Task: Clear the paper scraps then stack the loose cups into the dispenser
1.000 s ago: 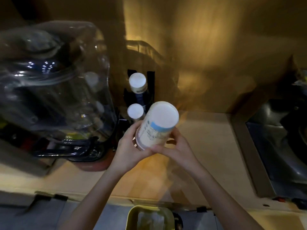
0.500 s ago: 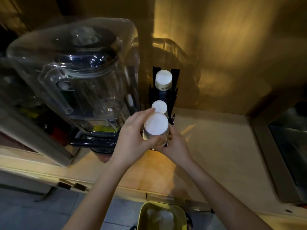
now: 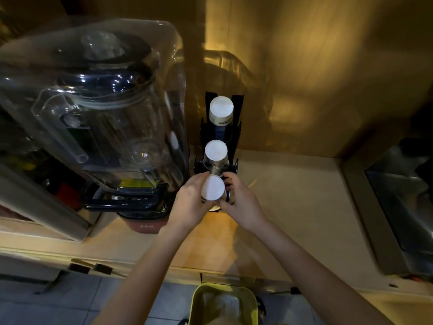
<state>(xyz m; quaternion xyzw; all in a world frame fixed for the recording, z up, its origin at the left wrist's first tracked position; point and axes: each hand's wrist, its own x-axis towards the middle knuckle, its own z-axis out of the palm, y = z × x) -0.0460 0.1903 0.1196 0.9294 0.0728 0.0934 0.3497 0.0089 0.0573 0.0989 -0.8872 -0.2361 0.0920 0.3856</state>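
Observation:
A stack of white paper cups (image 3: 212, 187) stands upside down, its round white base facing me, in the nearest slot of the black cup dispenser (image 3: 236, 134). My left hand (image 3: 190, 202) wraps its left side and my right hand (image 3: 239, 202) grips its right side. Behind it in the dispenser stand two more inverted cup stacks, one in the middle slot (image 3: 216, 151) and a taller one at the back (image 3: 221, 110). The lower part of the held stack is hidden by my hands.
A large clear blender jar in a transparent enclosure (image 3: 98, 109) fills the counter to the left, close to the dispenser. The beige counter (image 3: 293, 195) stretches right to a steel sink (image 3: 398, 202). A yellow bin (image 3: 222, 303) with crumpled paper sits below the counter edge.
The cup stack went from tilted and lifted toward me to upright and lower, set down at the dispenser's front slot. Both hands stayed on it.

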